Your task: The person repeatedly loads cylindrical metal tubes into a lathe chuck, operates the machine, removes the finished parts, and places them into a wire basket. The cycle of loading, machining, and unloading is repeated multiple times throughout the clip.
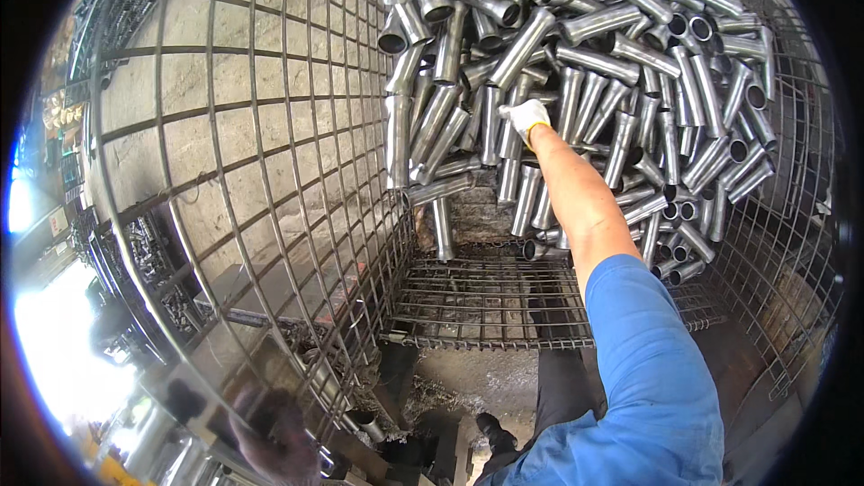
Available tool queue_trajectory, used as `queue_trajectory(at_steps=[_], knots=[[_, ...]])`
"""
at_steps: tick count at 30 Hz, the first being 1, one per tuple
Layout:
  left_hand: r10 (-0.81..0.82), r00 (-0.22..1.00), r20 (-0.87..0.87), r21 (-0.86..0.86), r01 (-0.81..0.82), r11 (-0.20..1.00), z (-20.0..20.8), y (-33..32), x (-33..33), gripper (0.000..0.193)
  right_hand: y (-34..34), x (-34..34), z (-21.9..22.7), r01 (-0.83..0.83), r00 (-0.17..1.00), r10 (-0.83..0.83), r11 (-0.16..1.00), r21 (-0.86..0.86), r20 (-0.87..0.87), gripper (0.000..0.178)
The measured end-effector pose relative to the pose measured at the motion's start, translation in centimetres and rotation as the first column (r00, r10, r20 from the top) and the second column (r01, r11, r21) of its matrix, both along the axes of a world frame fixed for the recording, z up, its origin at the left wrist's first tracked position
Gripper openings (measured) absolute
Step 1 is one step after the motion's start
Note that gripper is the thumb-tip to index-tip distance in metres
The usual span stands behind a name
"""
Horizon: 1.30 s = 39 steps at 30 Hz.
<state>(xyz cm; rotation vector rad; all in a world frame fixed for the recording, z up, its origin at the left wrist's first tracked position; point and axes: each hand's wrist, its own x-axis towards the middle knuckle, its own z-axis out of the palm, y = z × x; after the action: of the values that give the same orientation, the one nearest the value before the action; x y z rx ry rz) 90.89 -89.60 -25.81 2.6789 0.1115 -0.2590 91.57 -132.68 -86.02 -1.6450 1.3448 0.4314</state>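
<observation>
My right hand (526, 119), in a white glove with a yellow cuff edge, reaches far into a wire cage and rests at the pile of shiny metal tubes (598, 22). Its fingers look curled around the upper part of one metal tube (511, 146), though the glove hides most of the grip. Many tubes have a flared end, and they lie at all angles. At the lower left, a blurred, dark reddish shape (281, 436) beside the cage may be my left hand; its fingers cannot be made out.
The wire mesh wall (254, 112) of the cage rises on the left, with another mesh side (796, 243) on the right. A folded mesh panel (486, 301) lies at the near side. Below it are the concrete floor (463, 378) and my dark shoe (495, 432).
</observation>
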Motion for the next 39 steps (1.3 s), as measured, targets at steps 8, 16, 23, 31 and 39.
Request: queue_trajectory(at_steps=[8, 16, 23, 31, 39], knots=[[0.339, 0.807, -0.484, -0.451, -0.562, 0.693, 1.6, 2.5, -0.2, 0.053, -0.4, -4.6, 9.4, 0.297, 0.709, -0.61, 0.713, 0.635, 0.353, 0.037], [0.419, 0.779, -0.467, -0.342, -0.596, 0.727, 0.9, 2.0, -0.3, 0.064, -2.1, 9.3, 10.6, 0.361, 0.909, -0.376, 0.926, 0.111, 0.181, 0.085], [-0.135, 0.991, -0.022, -0.021, 0.134, 0.991, -0.2, 0.5, 0.3, 0.042, -1.2, 5.4, 10.9, 0.332, 0.796, -0.383, 0.924, 0.191, 0.468, 0.082], [-0.071, 0.994, -0.083, 0.046, 0.075, 0.996, -0.7, -1.0, 1.2, 0.041, 5.0, -14.0, 33.6, -0.153, 0.817, -0.272, 0.748, 0.646, 0.508, 0.078], [-0.224, 0.781, 0.583, -0.048, 0.308, 0.95, 3.2, 0.9, -15.1, 0.078, 17.8, -30.1, 56.6, -0.718, 0.695, 0.424, 0.449, 0.531, 0.581, 0.083]])
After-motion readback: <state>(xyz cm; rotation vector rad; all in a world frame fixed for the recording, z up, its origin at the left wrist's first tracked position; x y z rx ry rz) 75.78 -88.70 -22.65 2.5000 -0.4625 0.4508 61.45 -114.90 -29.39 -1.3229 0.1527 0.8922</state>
